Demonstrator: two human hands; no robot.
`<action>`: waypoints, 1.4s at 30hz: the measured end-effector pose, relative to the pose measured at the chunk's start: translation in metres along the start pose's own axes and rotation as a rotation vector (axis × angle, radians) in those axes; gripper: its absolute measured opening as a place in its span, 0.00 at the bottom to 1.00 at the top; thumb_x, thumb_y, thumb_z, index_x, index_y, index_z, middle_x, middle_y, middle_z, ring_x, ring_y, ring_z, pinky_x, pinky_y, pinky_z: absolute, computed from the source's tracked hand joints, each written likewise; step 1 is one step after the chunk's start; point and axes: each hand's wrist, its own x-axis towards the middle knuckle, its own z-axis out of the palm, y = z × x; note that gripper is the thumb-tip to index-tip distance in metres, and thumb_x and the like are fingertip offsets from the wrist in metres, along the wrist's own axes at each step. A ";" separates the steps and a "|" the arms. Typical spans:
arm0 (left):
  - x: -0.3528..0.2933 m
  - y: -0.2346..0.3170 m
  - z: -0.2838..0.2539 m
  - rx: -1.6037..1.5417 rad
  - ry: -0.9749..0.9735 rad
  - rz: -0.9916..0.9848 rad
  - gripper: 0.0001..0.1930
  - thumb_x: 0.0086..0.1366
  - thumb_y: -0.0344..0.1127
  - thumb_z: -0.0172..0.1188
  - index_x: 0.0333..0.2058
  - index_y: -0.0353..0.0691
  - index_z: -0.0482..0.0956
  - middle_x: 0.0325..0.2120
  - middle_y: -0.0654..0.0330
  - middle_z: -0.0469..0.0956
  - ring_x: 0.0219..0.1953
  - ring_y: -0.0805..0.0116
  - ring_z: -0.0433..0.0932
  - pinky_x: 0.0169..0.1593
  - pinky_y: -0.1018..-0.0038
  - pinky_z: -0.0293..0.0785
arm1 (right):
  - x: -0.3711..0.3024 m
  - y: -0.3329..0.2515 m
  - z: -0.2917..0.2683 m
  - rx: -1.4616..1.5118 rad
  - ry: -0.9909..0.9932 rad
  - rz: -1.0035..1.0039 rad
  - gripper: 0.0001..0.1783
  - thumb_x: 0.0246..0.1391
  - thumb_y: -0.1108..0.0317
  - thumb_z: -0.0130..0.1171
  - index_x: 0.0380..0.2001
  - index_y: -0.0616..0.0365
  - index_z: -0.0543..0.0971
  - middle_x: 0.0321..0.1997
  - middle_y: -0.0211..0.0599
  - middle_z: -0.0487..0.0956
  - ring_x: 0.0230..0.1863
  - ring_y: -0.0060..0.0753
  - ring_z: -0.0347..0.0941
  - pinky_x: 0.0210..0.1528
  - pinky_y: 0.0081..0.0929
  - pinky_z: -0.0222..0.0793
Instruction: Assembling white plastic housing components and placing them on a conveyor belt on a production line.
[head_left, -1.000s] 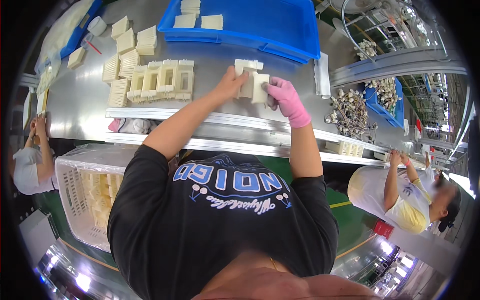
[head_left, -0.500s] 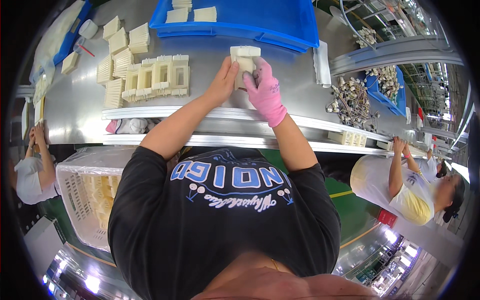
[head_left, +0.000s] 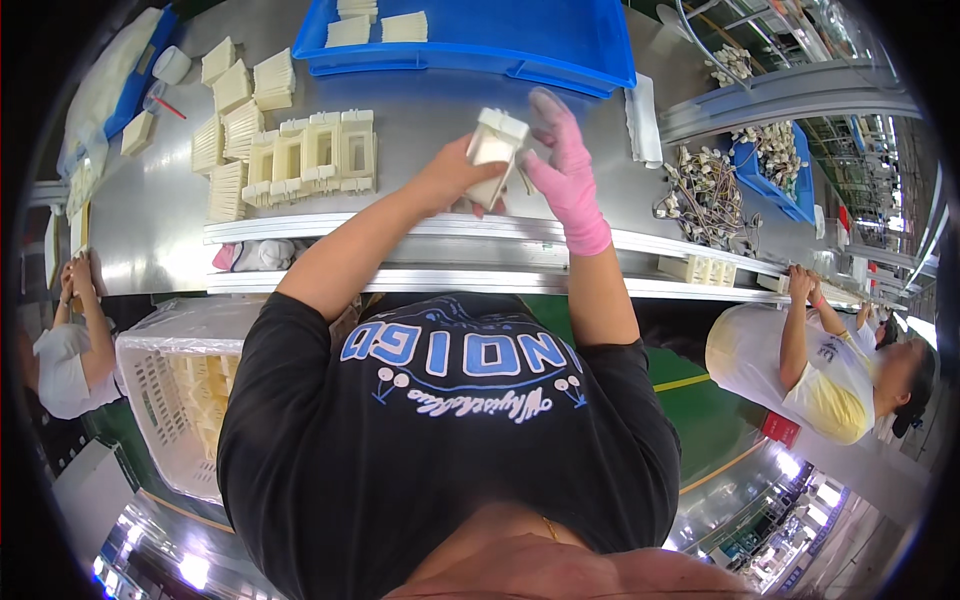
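My bare left hand [head_left: 452, 178] is closed around a cream-white rectangular plastic housing [head_left: 496, 146], tilted above the metal table, its ribbed end pointing away from me. Just right of it, my right hand [head_left: 572, 180], in a pink glove with grey fingertips, has its fingers raised and its thumb apart. The thumb is close to the housing's side; I cannot tell if they touch. Left of my hands stands a row of similar open-framed housings [head_left: 357, 150]. Beside that row lie stacks of thin cream plastic pieces [head_left: 242, 128].
At the far side sits a blue tray [head_left: 450, 62] with a few cream stacks. A metal rail [head_left: 430, 228] runs along the near edge. Bundled wires [head_left: 700, 200] lie right, and a white crate [head_left: 165, 400] stands lower left. Co-workers [head_left: 770, 360] work on both sides.
My right hand has come off the housing and moved slightly right, fingers lifting. My left hand has shifted right and now holds the housing alone, more tilted.
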 end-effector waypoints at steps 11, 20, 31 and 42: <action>0.003 0.028 -0.113 1.320 0.221 0.136 0.22 0.52 0.44 0.56 0.44 0.41 0.66 0.41 0.54 0.68 0.47 0.58 0.66 0.49 0.64 0.60 | -0.070 -0.014 -0.102 -0.631 -0.368 0.637 0.20 0.38 0.56 0.57 0.32 0.60 0.73 0.33 0.46 0.73 0.36 0.42 0.69 0.39 0.32 0.63; 0.014 0.005 -0.203 1.743 0.300 -0.261 0.18 0.47 0.33 0.53 0.41 0.42 0.69 0.40 0.51 0.70 0.47 0.54 0.66 0.50 0.53 0.56 | -0.044 0.078 -0.066 -0.824 -0.323 0.405 0.21 0.38 0.55 0.51 0.33 0.61 0.71 0.31 0.45 0.73 0.37 0.46 0.68 0.40 0.37 0.63; 0.013 0.042 -0.090 0.481 0.686 0.665 0.10 0.51 0.23 0.49 0.34 0.39 0.65 0.24 0.59 0.70 0.28 0.63 0.72 0.29 0.72 0.68 | -0.001 0.108 0.017 -1.072 -0.842 0.633 0.23 0.38 0.61 0.52 0.37 0.64 0.68 0.36 0.49 0.75 0.42 0.46 0.70 0.43 0.33 0.65; 0.039 -0.032 -0.047 0.124 0.494 0.060 0.12 0.60 0.41 0.45 0.38 0.39 0.64 0.26 0.61 0.69 0.26 0.74 0.68 0.26 0.78 0.66 | 0.017 0.031 -0.025 0.388 -0.490 0.812 0.13 0.45 0.63 0.54 0.26 0.64 0.69 0.12 0.33 0.69 0.09 0.17 0.60 0.10 0.14 0.51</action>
